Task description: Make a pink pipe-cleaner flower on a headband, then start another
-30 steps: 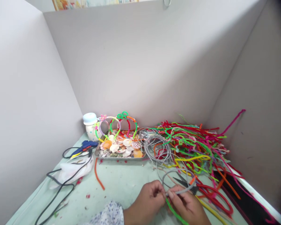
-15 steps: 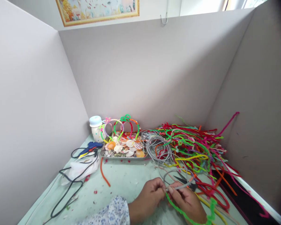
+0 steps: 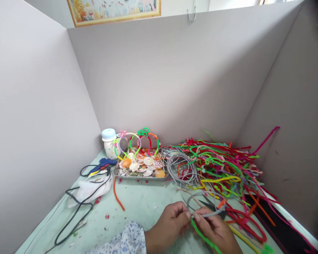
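Note:
My left hand [image 3: 173,222] is closed in a pinch at the left end of a grey wire loop [image 3: 214,213]. My right hand [image 3: 217,227] pinches the same loop just beside it, thumb on top. A bright green pipe cleaner [image 3: 204,237] meets the wire between my fingertips and trails down over my right hand toward the bottom edge. The exact join is partly covered by my fingers. Dark-bladed scissors [image 3: 208,202] lie behind the loop, partly hidden by it and my right hand.
A metal tray of shells [image 3: 141,177] carries several pipe-cleaner hoops [image 3: 157,145]. Beside it are a coil of grey wire [image 3: 172,173] and a heap of coloured pipe cleaners [image 3: 222,158]. At left are a blue-lidded jar [image 3: 110,148], a blue glue gun [image 3: 104,163] and black cord [image 3: 78,221].
The green pipe cleaner's free end has swung down and right, to the bottom edge. Both hands keep their pinch on the wire loop, and the view has shifted slightly.

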Available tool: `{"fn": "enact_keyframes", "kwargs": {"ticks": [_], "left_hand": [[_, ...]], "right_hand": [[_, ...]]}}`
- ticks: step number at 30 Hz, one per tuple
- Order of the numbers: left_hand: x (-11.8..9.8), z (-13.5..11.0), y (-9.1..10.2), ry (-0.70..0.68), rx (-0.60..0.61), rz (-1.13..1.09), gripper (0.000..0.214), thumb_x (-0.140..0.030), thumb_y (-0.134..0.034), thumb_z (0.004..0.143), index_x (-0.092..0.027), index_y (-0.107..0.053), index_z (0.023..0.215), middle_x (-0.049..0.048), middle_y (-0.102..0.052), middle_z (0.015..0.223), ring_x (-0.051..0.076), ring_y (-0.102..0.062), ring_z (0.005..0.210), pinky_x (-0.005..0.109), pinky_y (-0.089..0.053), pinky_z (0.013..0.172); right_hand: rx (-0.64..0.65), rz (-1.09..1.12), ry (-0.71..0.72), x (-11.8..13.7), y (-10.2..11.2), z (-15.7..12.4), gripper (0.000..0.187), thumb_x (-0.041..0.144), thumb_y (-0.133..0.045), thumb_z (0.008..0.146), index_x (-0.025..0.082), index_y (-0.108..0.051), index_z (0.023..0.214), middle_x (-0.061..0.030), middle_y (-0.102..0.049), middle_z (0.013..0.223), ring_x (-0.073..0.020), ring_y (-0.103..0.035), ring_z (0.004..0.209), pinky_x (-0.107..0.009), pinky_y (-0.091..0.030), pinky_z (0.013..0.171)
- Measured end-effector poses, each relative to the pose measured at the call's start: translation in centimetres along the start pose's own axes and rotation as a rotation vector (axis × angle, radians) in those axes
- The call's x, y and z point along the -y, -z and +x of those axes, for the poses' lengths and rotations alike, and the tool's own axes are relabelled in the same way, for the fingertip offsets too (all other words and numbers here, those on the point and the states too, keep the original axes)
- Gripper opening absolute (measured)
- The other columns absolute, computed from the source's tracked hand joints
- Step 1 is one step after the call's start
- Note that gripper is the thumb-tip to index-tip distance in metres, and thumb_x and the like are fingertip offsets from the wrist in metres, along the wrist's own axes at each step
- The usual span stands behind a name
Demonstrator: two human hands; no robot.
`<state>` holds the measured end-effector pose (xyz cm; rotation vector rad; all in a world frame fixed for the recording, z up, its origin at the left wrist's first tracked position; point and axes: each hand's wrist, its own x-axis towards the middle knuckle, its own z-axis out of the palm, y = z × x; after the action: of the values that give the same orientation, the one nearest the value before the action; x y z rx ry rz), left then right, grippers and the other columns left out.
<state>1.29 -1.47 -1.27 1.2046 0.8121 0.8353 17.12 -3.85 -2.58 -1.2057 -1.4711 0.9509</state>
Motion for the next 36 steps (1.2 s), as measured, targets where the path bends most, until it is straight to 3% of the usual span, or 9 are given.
{"fn": "enact_keyframes", "kwargs": {"ticks": [11,18,22,30,36], "left_hand": [[-0.5,-0.2,0.1,0.012,0.006,0.081,0.019,-0.032,-0.054,0.079,-0.018,-0.047,0.069,-0.0066,-0.042,0.052,0.008,-0.033,0.045,0.021,-0.025,0.045],[-0.6,-0.1,0.1,0.017,0.016,0.044,0.030,-0.044,-0.057,0.080,-0.017,-0.048,0.070,-0.0063,-0.042,0.053,0.007,-0.034,0.046,0.021,-0.025,0.045],[-0.6,-0.2,0.0,0.026,0.023,0.035,0.032,-0.046,-0.058,0.080,-0.017,-0.049,0.071,-0.0053,-0.044,0.054,0.007,-0.035,0.045,0.021,-0.026,0.044],[-0.2,-0.1,0.3,0.022,0.033,0.076,0.018,-0.031,-0.054,0.082,-0.017,-0.049,0.071,-0.0057,-0.043,0.055,0.008,-0.036,0.046,0.021,-0.028,0.046],[-0.7,-0.1,0.3,0.024,0.032,0.099,0.015,-0.026,-0.053,0.080,-0.017,-0.049,0.069,-0.0068,-0.040,0.053,0.008,-0.033,0.047,0.020,-0.026,0.046]], "right_hand": [[0.118,-0.022,-0.079,0.2,0.6,0.0,0.036,0.049,-0.049,0.086,0.018,-0.063,0.075,-0.0018,-0.056,0.062,-0.0154,-0.052,0.053,-0.025,-0.045,0.054],[0.101,0.071,-0.074,0.0,0.6,0.2,0.036,0.049,-0.053,0.084,0.018,-0.062,0.070,-0.0007,-0.052,0.062,-0.0140,-0.048,0.053,-0.024,-0.041,0.049],[0.092,0.142,-0.126,0.8,0.5,0.2,0.033,0.050,-0.055,0.083,0.019,-0.064,0.079,-0.0015,-0.056,0.064,-0.0146,-0.050,0.054,-0.023,-0.041,0.049],[0.080,-0.011,-0.065,0.5,0.3,0.2,0.033,0.048,-0.054,0.084,0.018,-0.063,0.071,-0.0020,-0.057,0.062,-0.0165,-0.053,0.058,-0.024,-0.042,0.053],[0.188,-0.106,-0.056,0.3,0.8,0.2,0.031,0.043,-0.049,0.088,0.018,-0.061,0.075,-0.0023,-0.057,0.065,-0.0162,-0.054,0.059,-0.025,-0.043,0.054]]}}
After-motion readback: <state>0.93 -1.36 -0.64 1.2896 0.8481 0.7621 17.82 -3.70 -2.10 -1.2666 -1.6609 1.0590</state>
